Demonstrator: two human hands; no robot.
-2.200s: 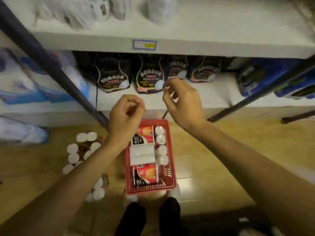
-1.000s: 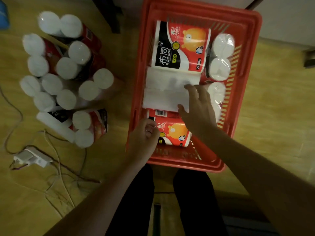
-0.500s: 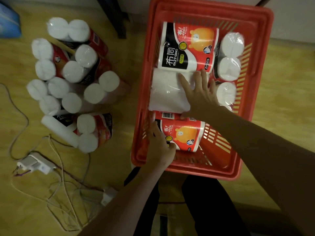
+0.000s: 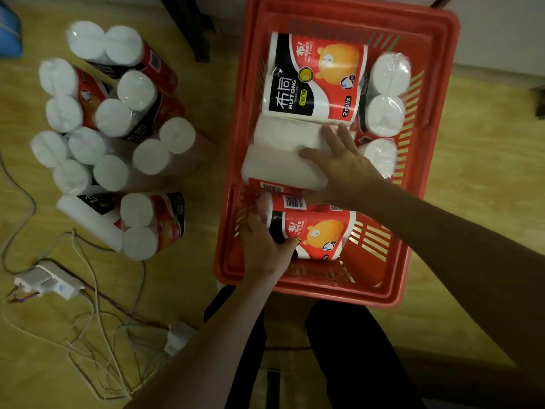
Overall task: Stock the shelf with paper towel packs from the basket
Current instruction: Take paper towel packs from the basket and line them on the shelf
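Observation:
A red plastic basket [image 4: 324, 293] sits on the floor and holds several paper towel packs. At its far end lies a red, black and white pack [image 4: 312, 78]; a white-sided pack [image 4: 277, 154] lies in the middle and a matching printed pack [image 4: 318, 234] at the near end. Further packs [image 4: 386, 93] stand on end along the right wall. My left hand [image 4: 265, 249] grips the left end of the near pack, thumb on top. The spread fingers of my right hand [image 4: 345, 169] rest on the right part of the white pack. No shelf board is in view.
Several more packs [image 4: 112, 128] stand and lie in a cluster on the wooden floor left of the basket. A white power adapter [image 4: 44, 280] and loose cables [image 4: 97, 335] lie at the near left. A dark shelf post [image 4: 188, 25] rises behind. My legs [image 4: 354, 349] are below the basket.
My view dropped from the shelf to the basket. Both hands came down into it: the left curled round the near pack's end, the right settled on the white pack.

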